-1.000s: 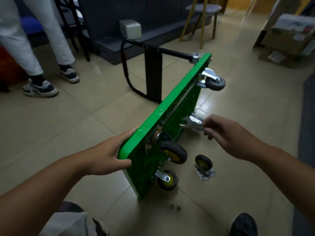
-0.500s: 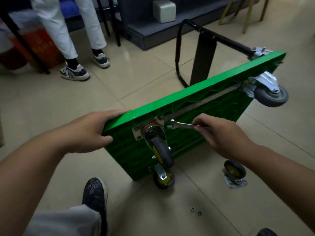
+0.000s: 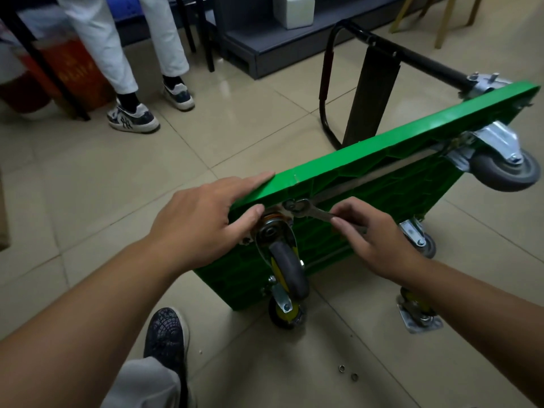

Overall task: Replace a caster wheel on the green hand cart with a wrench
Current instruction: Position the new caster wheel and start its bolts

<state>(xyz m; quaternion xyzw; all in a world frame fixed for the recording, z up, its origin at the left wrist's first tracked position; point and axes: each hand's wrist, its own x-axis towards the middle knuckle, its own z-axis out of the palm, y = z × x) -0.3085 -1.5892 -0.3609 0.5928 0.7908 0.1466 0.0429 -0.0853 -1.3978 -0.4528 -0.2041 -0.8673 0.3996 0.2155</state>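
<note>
Cart tipped on edge to expose caster, steadied at its upper rim by left hand, fingers laid flat; wrench, on caster bolt, pinched by right hand.

Dim indoor light, wide-angle edge distortion

I see a glossy beige tiled floor. The green hand cart stands on it tipped on one side edge, with its black handle loop touching the tiles behind. A loose caster sits on its mounting plate near the cart. Two small metal rings lie closer to me, right of my dark shoe. Another person's sneakers stand far left.
</note>
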